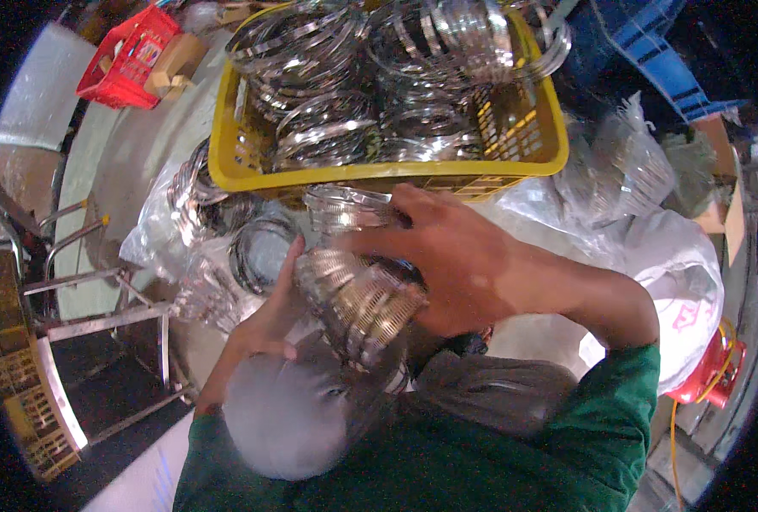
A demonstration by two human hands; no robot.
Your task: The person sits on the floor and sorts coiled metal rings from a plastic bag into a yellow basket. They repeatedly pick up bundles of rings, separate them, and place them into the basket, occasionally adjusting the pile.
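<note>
A stack of shiny slotted hose clamps [362, 300] lies between my two hands above my lap. My right hand [460, 264] curls over it from the right, with its fingertips partly hidden behind the bands. From the left, my left hand [270, 314] presses against the stack, its fingers partly spread along the side. Another bundle of hose clamps [342, 207] sits just beyond my right fingers, against the front of a yellow plastic crate [387, 177]. Piles of metal rings [323, 128] fill that crate.
More clamp bundles [264, 247] rest on clear plastic at the left. A metal-framed stool [110, 316] stands farther left, with a red basket [130, 60] beyond. On the right are plastic bags [618, 171], a white sack [682, 282] and a red gas cylinder [710, 375].
</note>
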